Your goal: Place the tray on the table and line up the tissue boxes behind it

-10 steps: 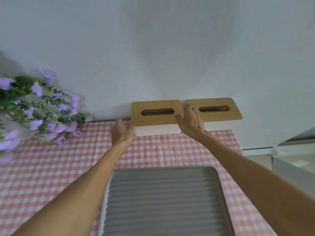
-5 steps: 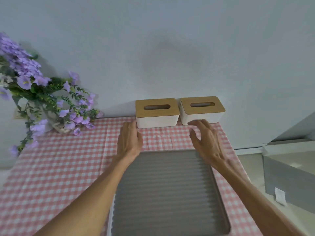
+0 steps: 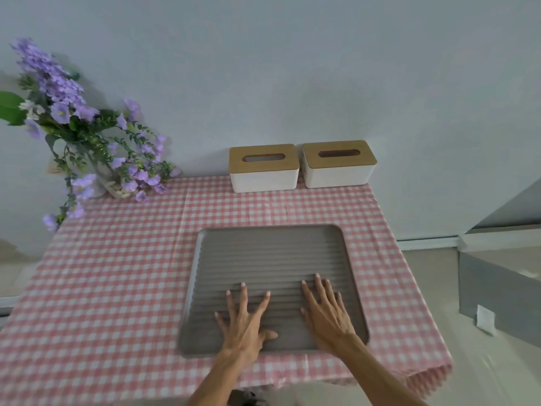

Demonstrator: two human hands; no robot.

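A grey ribbed tray lies flat on the table with the pink checked cloth, near its front right. Two white tissue boxes with wooden lids stand side by side against the wall behind it: the left tissue box and the right tissue box, a narrow gap between them. My left hand hovers over or rests on the tray's near part with fingers spread. My right hand is beside it, also flat with fingers apart. Neither hand holds anything.
A vase of purple flowers stands at the table's back left corner. A grey box sits on the floor to the right of the table. The wall runs directly behind the tissue boxes.
Both hands have drawn back from the tissue boxes toward me and now sit over the tray's near part. The view has pulled back, showing more of the table.
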